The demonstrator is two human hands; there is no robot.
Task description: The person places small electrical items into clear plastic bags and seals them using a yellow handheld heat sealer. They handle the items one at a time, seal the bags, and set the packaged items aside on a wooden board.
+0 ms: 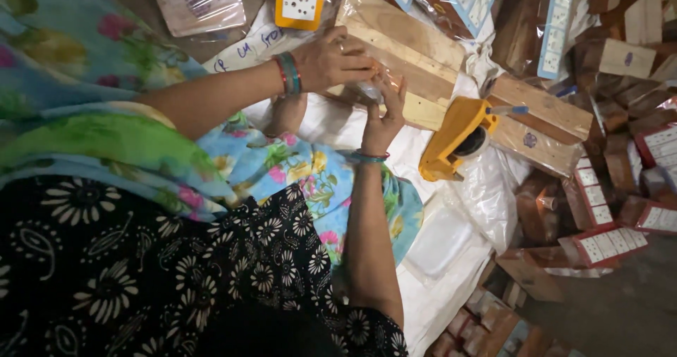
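My left hand [331, 61], with bangles at the wrist, presses down on a pale wooden board wrapped in clear plastic [409, 43]. My right hand [384, 110] comes up from below and pinches the clear plastic wrap at the board's near edge, right beside the left fingers. Both hands meet at the same spot on the wrap. The board lies on white sheeting [331, 120] over my lap.
A yellow tape dispenser [455, 138] lies just right of my hands. An orange socket plate [300, 1] and a wrapped board [201, 3] lie at the top. Wooden boards with white socket plates [606, 244] are piled at the right, and another wrapped wooden board [543, 120] lies beside the dispenser.
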